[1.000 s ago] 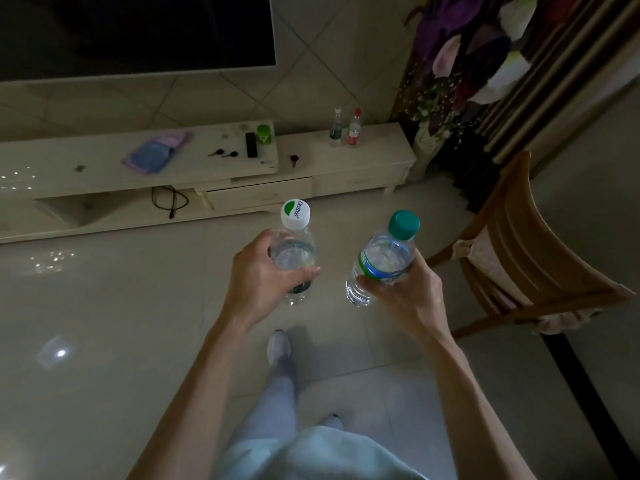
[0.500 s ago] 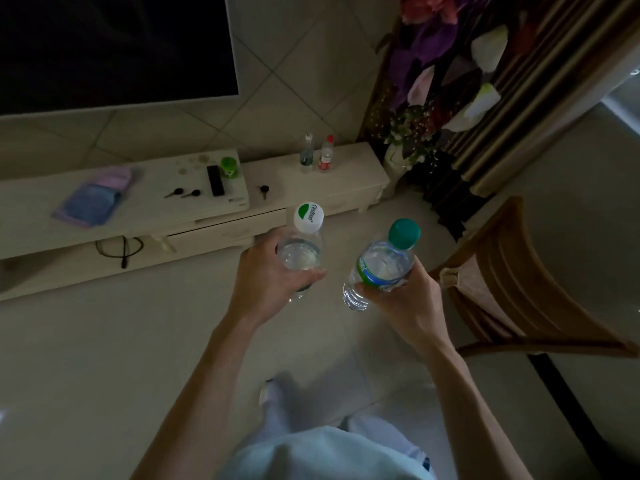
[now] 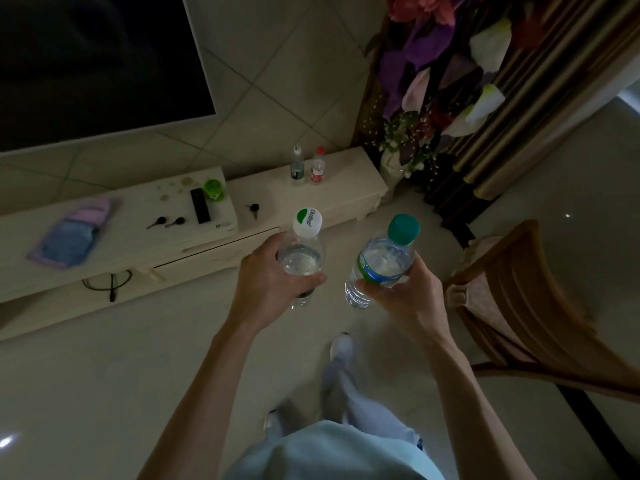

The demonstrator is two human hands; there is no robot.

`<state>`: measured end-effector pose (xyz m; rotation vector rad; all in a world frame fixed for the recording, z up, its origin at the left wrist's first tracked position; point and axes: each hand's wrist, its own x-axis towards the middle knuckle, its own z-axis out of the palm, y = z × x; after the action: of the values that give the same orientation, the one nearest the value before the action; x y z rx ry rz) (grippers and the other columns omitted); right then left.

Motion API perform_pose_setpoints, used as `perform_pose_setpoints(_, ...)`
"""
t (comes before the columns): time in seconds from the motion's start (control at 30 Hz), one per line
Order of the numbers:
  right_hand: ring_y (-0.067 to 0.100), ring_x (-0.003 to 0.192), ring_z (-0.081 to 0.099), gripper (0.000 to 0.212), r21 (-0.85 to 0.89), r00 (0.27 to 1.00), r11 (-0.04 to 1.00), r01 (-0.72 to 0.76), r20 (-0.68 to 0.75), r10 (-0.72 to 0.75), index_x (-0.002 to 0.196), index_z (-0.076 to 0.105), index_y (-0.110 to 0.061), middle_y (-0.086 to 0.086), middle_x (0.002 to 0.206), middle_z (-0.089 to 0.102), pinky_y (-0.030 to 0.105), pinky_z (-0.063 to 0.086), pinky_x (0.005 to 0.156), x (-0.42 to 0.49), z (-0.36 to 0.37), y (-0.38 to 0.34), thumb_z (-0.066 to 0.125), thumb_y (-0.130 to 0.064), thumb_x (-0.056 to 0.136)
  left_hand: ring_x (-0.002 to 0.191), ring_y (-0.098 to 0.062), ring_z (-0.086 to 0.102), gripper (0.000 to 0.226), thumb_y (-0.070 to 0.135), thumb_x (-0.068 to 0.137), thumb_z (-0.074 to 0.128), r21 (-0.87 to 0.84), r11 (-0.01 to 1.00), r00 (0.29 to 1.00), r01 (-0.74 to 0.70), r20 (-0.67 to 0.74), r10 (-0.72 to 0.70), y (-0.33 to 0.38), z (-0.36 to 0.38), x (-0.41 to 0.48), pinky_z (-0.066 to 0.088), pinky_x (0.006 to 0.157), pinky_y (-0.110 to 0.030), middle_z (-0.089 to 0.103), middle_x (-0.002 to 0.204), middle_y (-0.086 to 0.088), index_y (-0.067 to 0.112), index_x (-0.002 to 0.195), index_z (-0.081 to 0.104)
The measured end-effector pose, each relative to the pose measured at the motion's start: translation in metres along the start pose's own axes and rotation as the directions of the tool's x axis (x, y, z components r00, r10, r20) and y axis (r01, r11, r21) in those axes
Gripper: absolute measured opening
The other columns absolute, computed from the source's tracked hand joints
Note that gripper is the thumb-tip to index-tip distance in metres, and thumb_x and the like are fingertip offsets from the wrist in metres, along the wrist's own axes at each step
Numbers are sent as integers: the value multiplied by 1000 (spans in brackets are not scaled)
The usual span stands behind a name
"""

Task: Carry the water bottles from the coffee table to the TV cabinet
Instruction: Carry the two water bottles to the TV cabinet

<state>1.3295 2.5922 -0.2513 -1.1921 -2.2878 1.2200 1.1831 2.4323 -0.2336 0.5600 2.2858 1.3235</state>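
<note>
The low, pale TV cabinet (image 3: 346, 188) runs along the tiled wall. On its raised left part lie a folded blue and purple cloth (image 3: 71, 235), two dark keys (image 3: 156, 222) side by side, a black remote (image 3: 200, 205) and, just beside the remote's far end, a green cup (image 3: 213, 189). On the lower right part a third key (image 3: 254, 209) lies near the step. Two small bottles (image 3: 297, 167) stand upright there, close together, toward the wall. A black cable (image 3: 110, 284) sits on the shelf beneath. A wooden chair (image 3: 519, 306) stands on the shiny floor (image 3: 104, 375).

Four clear plastic water bottles (image 3: 305, 245), three small black keys (image 3: 156, 222), one black rectangular remote (image 3: 200, 205), one green plastic cup (image 3: 213, 189), one brown wooden chair (image 3: 526, 289).
</note>
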Motion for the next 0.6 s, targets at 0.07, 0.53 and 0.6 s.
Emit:
perform_pose_setpoints(0.07,9,89,66,62,19,1000,1000,6,19,-7,108,58,-33,-13,98,69,33,55,79,30,-3,2,87,-41,54,93,-5,62,68,34,56,89,5,1000,1000,-2,-14,3,9,10,23,45,76,-15,66,105,11,23,116,61)
perform_pose_setpoints(0.53,9,99,64,73,17,988,994,111,104,-112,123,56,-26,-13,108,66,26,50,83,230,-50,0,88,-37,59,100,-8,63,69,29,56,90,-40,995,982,93,-163,-98,81,73,156,48,83,-20,68,108,9,22,118,62)
perform_pose_setpoints(0.6,9,98,64,71,26,983,993,119,135,-121,121,55,-27,-12,108,66,27,51,83,244,-47,-1,88,-37,59,100,-9,63,69,31,55,90,-43,992,977,118,-174,-123,81,75,167,50,86,-24,68,108,9,23,118,62)
